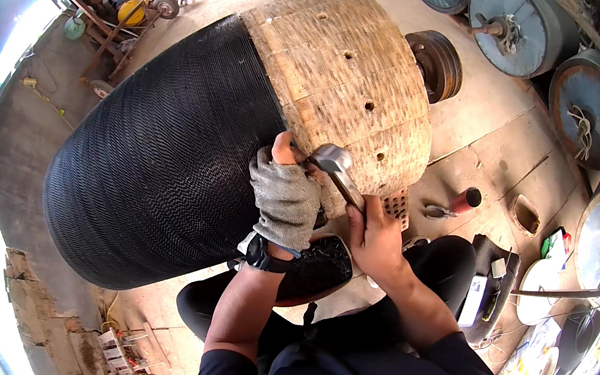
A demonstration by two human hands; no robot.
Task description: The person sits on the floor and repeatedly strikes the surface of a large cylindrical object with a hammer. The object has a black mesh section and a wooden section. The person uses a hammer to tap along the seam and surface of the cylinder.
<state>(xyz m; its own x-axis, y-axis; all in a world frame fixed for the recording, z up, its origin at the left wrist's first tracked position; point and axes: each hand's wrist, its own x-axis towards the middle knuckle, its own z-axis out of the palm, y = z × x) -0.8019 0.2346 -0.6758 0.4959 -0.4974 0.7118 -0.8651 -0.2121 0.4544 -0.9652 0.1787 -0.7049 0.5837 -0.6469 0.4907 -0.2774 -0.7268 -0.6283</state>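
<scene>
A large drum point(353, 80) lies on its side before me, its right part faced with worn wooden blocks dotted with holes. Black ridged strips point(168, 146) cover its left part. My left hand point(285, 193), in a grey glove with bare fingertips, is closed at the seam between black covering and wood. What its fingers pinch is hidden behind the hammer head. My right hand point(379, 237) grips a hammer point(347, 188) by its handle, the metal head beside my left fingertips. A dark container point(315, 270) with small dark pieces sits between my legs, below both hands.
A grooved pulley point(433, 66) sticks out from the drum's far right end. Right of it, a red can point(466, 201) and a cut-open container point(524, 215) stand on the floor. Several metal-ended drums point(525, 31) line the right side. A cart with machinery point(123, 1) stands far left.
</scene>
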